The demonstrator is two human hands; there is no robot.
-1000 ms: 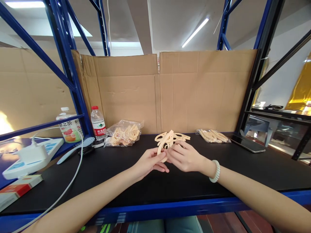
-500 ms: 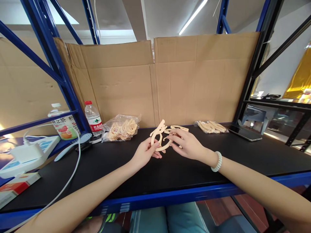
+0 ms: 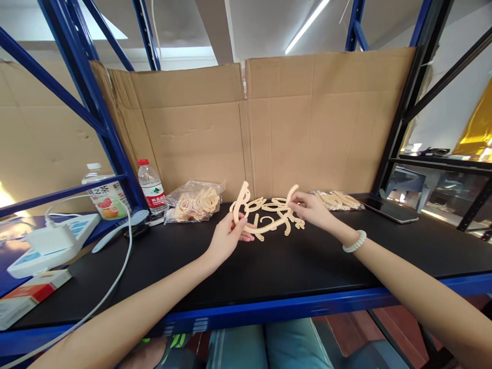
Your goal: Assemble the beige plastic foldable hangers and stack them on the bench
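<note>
My left hand (image 3: 227,237) is closed on pale wooden pieces (image 3: 242,197), one standing up and a curved one stretching right over the black tabletop. My right hand (image 3: 305,207), wearing a pale beaded bracelet, pinches the upper end of a curved wooden piece (image 3: 292,192). Between and behind the hands, several loose wooden pieces (image 3: 273,206) lie on the black tabletop (image 3: 300,271). Where the held curved pieces meet, I cannot tell whether they are joined.
A clear bag of wooden pieces (image 3: 196,202) and a red-capped bottle (image 3: 151,187) stand back left. Another bag (image 3: 338,200) and a phone (image 3: 388,209) lie back right. A power strip (image 3: 54,246) with a white cable is at the left. Cardboard (image 3: 192,133) closes the back.
My right hand has moved right and slightly up, away from my left hand, holding a curved piece's end. The loose pieces behind show more. My left hand keeps its hold.
</note>
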